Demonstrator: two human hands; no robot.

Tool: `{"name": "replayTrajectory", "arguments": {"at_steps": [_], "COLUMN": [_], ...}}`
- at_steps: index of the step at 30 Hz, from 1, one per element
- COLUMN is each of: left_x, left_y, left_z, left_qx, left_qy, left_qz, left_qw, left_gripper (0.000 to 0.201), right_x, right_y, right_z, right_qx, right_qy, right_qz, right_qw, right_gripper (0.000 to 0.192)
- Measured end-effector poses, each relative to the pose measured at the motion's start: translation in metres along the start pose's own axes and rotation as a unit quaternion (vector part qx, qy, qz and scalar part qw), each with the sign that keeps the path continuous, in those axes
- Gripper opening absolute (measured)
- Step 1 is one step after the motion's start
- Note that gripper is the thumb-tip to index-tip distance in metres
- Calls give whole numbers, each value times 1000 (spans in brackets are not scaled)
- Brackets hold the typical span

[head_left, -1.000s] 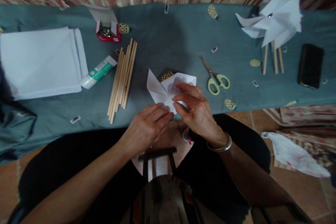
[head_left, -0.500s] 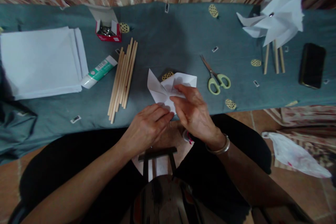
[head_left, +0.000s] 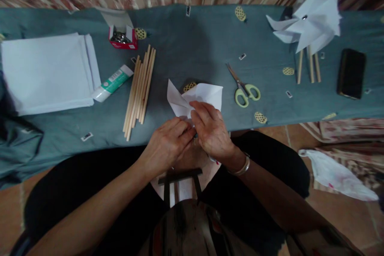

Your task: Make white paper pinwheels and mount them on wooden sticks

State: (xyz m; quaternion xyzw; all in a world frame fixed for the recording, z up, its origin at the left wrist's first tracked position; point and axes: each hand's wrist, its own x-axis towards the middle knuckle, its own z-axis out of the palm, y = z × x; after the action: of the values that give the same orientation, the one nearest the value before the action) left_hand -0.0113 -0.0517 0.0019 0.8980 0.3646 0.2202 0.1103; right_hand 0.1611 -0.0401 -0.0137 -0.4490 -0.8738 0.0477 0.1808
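**Both hands on the folded paper at the table's near edge**

We see the left hand (head_left: 168, 144) and the right hand (head_left: 210, 130) meeting at the near edge of the table (head_left: 192, 44), close to its middle. Both pinch the near corner of a folded white paper (head_left: 207, 93), whose flaps stand up just beyond the fingers. We cannot tell whether something small is held between the fingertips as well.

Left of the paper lies a bundle of wooden sticks (head_left: 140, 88), and beside it a glue tube (head_left: 112, 83) that touches a stack of white sheets (head_left: 45, 72) toward the left end. A small red box (head_left: 122, 38) sits near the far edge. Right of the paper lie green-handled scissors (head_left: 243, 88). Toward the far right corner rest finished paper pinwheels (head_left: 309, 28) on sticks, with a black phone (head_left: 351, 73) just beside them.
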Motion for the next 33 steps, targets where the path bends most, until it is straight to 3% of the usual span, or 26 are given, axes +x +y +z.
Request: {"name": "replayTrajectory", "arguments": {"at_steps": [3, 9, 12, 18, 29, 33], "left_x": [-1, -2, -2, 0, 1, 5], "left_y": [0, -1, -2, -9, -46, -41], "left_z": [2, 4, 3, -7, -16, -15], "left_qx": [12, 17, 13, 11, 89, 84], "left_qy": [9, 26, 31, 38, 67, 98], "left_qz": [8, 16, 17, 16, -24, -24], "left_qw": [1000, 999, 999, 999, 994, 991], "left_gripper": [14, 17, 16, 18, 18, 19], "right_x": [-1, 3, 16, 35, 4, -3], "right_y": [4, 33, 49, 66, 48, 38], "right_z": [-3, -17, -21, -22, -41, -44], "right_qx": [17, 148, 110, 57, 117, 143], "right_qy": [9, 66, 80, 24, 27, -4], "right_qz": [21, 79, 110, 116, 228, 251], "right_qw": [1000, 984, 985, 991, 966, 957], "right_gripper": [28, 40, 42, 42, 31, 30]}}
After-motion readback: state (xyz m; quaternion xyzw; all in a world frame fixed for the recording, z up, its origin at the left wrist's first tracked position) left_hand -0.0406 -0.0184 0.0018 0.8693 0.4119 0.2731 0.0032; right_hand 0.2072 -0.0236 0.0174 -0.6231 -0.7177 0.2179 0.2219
